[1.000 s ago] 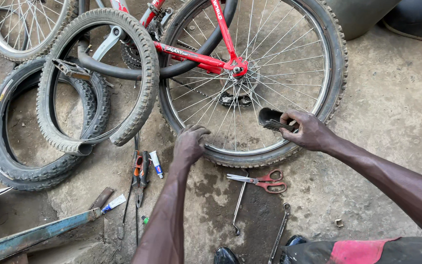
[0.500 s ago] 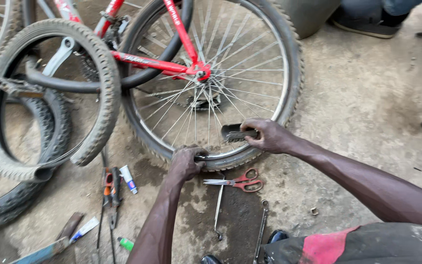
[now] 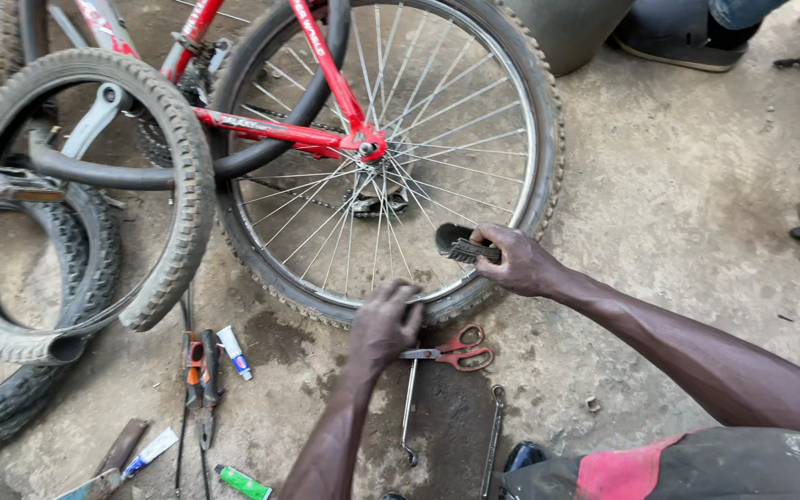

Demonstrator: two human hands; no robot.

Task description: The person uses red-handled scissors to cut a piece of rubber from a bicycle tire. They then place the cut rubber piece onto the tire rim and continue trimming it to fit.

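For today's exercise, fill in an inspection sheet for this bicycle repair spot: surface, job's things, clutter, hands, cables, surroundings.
Surface: stained concrete floor.
Job's things: spoked bicycle wheel on red frame; dark rubber strip.
Clutter: scissors, pliers, glue tubes, spanners.
Hands: left hand presses the tyre at the rim; right hand has its grip on the rubber strip.
Cables: nothing seen.
Surroundings: loose tyres; another person's shoe.

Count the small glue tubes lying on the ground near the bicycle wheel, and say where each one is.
3. A white tube with blue cap beside the pliers; a green tube at the bottom edge; a white tube at lower left. Others may lie out of view.
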